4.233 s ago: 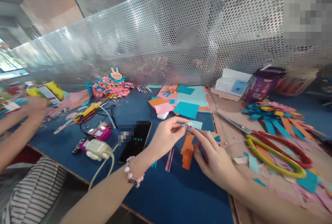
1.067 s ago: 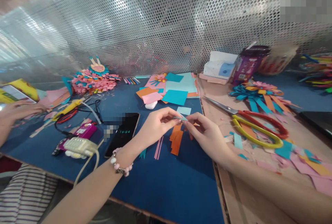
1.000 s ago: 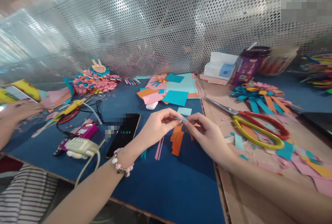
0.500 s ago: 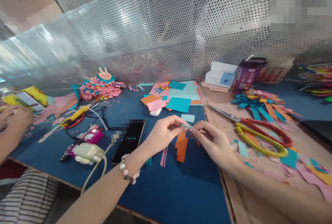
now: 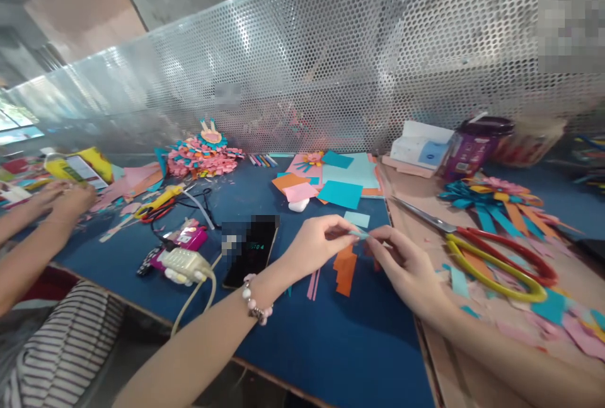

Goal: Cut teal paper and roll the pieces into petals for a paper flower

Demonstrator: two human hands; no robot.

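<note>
Between my two hands, above the blue tabletop (image 5: 302,338), is a small light-blue paper strip (image 5: 360,234). My left hand (image 5: 326,241), with a beaded bracelet (image 5: 255,302) at the wrist, pinches one end of it. The thumb and fingers of my right hand (image 5: 401,263) close on the other end. Just below the strip lie orange paper pieces (image 5: 346,272) and thin pink paper strips (image 5: 313,284). A pale blue paper piece (image 5: 357,219) rests right behind my fingers. The fingertips partly cover the strip.
Large scissors (image 5: 491,256) lie at right beside a paper flower (image 5: 501,203) and paper scraps. A phone (image 5: 253,250) and a power strip (image 5: 184,263) with cords are at left. Behind stand a purple cup (image 5: 477,149) and a perforated metal panel (image 5: 302,67). A co-worker's hands (image 5: 66,203) are far left.
The view has shifted, so things appear further right. Both my hands keep their pinch on the light-blue paper strip. More of the co-worker's arms shows at left.
</note>
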